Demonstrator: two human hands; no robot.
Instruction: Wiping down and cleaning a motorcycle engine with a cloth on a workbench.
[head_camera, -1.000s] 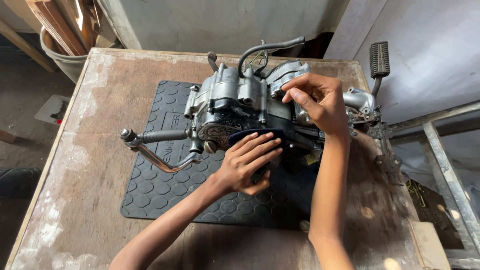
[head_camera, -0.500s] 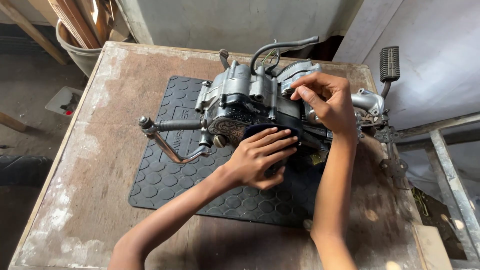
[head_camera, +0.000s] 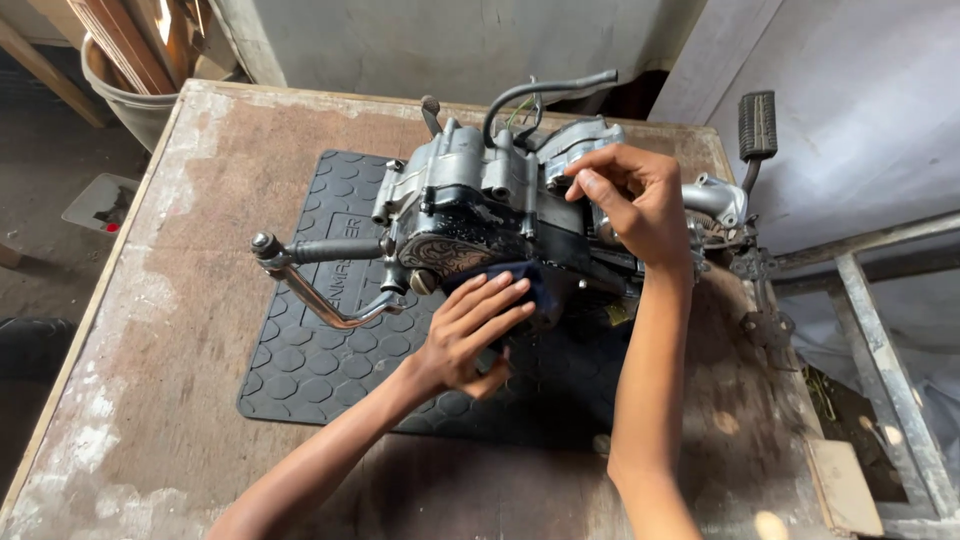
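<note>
— Head view: what do you have at frame centre?

— One grey engine (head_camera: 500, 205) on one black rubber mat (head_camera: 320, 350). Your left hand (head_camera: 475, 330) presses one dark cloth (head_camera: 535, 285) flat against its lower casing, fingers extended; your right hand (head_camera: 635, 200) grips its top.

— Room?

— Bare worn tabletop (head_camera: 180, 300) spreads left and lower left; the right edge lies close beside the engine.

A worn brown wooden bench (head_camera: 180, 330) with whitish scuffed patches fills the view; a pale grey plaster wall (head_camera: 430, 40) rises behind it; a grey plastic bucket (head_camera: 125, 95) of wooden planks (head_camera: 120, 30) stands at its far left corner; a grey metal frame (head_camera: 890, 350) sits to the right; dim concrete floor (head_camera: 45, 200) lies left.
</note>
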